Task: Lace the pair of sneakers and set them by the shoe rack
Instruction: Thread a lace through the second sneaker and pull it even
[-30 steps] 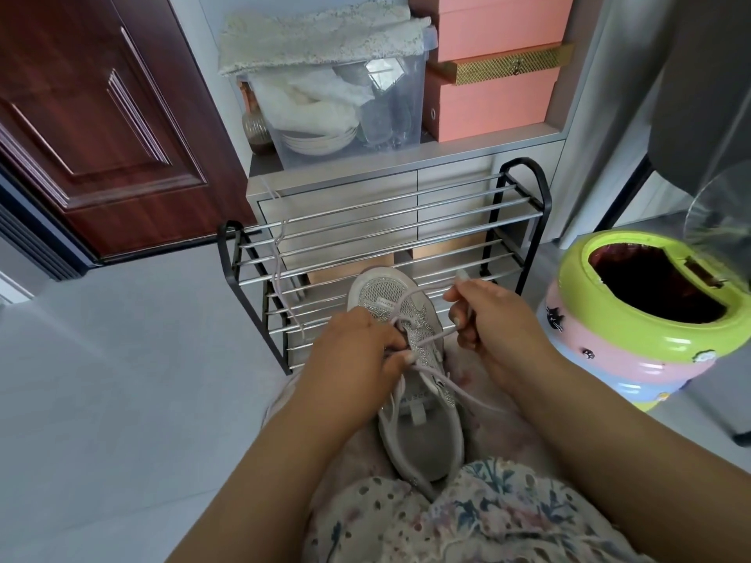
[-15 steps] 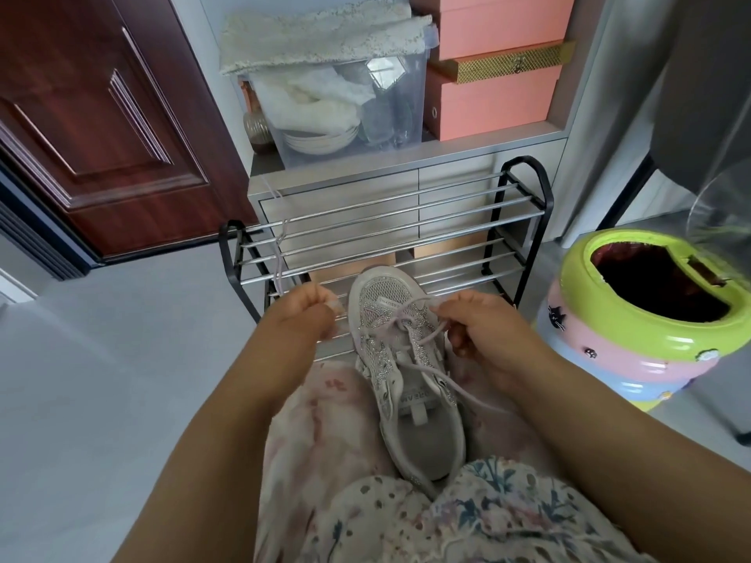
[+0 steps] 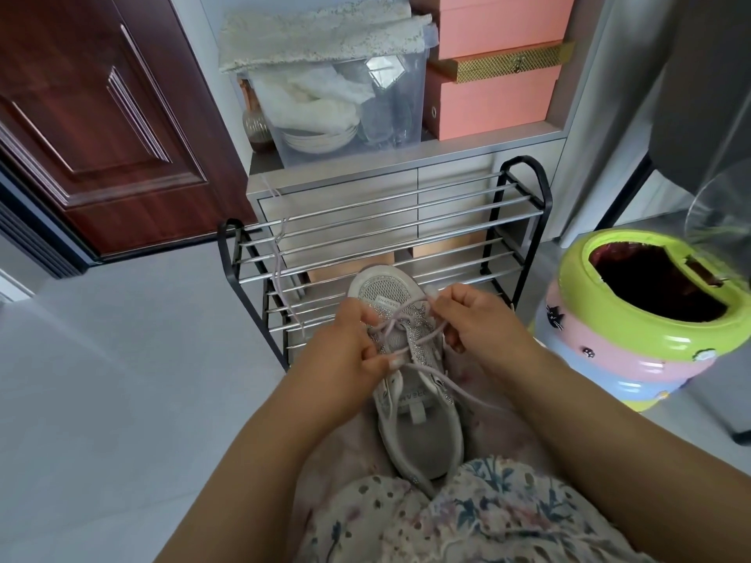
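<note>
Both hands grip the lace over the sneaker on the lap: left hand pinching at an eyelet, right hand curled round its end.

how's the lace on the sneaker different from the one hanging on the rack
The lace on the sneaker is threaded, crossing between eyelets; the lace on the rack is loose, draped over the bars. The sneaker's lace is pinched by the left hand and the right hand; the rack's lace is untouched. Both are thin and pale lilac.
</note>
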### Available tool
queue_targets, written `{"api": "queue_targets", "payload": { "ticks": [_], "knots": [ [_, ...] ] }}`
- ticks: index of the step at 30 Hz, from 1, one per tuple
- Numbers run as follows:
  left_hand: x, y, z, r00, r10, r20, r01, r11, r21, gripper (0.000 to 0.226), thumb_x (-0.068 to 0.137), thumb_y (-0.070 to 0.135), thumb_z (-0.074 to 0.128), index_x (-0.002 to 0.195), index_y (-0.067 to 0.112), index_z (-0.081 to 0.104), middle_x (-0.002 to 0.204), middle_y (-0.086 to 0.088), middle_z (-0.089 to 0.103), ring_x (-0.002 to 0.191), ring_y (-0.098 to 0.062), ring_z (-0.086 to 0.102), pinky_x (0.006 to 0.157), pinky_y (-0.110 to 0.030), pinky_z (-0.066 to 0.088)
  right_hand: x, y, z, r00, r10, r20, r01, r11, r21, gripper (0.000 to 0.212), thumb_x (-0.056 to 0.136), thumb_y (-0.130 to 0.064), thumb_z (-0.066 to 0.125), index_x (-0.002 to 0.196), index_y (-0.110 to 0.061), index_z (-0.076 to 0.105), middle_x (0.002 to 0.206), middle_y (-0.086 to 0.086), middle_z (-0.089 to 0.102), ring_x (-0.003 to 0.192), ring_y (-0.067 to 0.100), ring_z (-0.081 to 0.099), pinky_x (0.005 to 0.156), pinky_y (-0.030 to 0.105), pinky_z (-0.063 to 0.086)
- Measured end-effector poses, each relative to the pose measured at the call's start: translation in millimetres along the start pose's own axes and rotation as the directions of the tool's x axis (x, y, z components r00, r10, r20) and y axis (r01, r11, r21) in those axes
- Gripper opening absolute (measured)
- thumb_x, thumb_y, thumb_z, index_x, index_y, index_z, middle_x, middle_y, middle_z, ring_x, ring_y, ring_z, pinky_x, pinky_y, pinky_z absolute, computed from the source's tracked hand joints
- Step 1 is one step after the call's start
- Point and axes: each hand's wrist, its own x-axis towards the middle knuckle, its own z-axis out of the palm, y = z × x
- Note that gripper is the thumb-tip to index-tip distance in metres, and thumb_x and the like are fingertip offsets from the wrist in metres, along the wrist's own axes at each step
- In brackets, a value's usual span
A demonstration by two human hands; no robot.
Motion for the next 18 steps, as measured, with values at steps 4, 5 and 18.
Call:
{"api": "queue_targets", "payload": {
  "ticks": [4,5,18],
  "knots": [
    [-1,-9,-21,0.992,-0.006,0.128,-0.015,0.988,0.157,0.01,0.083,0.029,0.071,0.079,0.027,0.062,0.067,0.008,0.06,0.06,-0.001,0.053,0.055,-0.019,0.039,1,2,-1,0.999,-0.004,0.041,0.009,0.99,-0.139,0.024,0.09,-0.022,0.059,0.068,-0.013,0.056,0.051,-0.002,0.046,0.048,0.01,0.038,0.051,0.023,0.035],
    [-3,-12,-30,0.983,-0.019,0.182,-0.011,0.986,0.164,0.01,0.084,0.026,0.07,0.077,0.028,0.064,0.067,0.009,0.062,0.059,0.001,0.053,0.055,-0.017,0.04,1,2,-2,0.999,0.0,0.046,0.007,0.99,-0.14,0.024,0.089,-0.021,0.06,0.068,-0.013,0.056,0.05,-0.004,0.046,0.047,0.009,0.037,0.05,0.021,0.034],
    [4,-24,-11,0.975,-0.01,0.222,-0.012,0.995,0.098,0.02,0.093,0.032,0.057,0.075,0.024,0.057,0.069,0.007,0.056,0.063,-0.009,0.05,0.062,-0.028,0.043,0,2,-4,0.994,-0.054,0.096,0.081,0.949,-0.304,0.028,0.086,-0.032,0.065,0.081,-0.004,0.064,0.061,-0.003,0.056,0.047,0.002,0.043,0.044,0.01,0.034]
  ]
}}
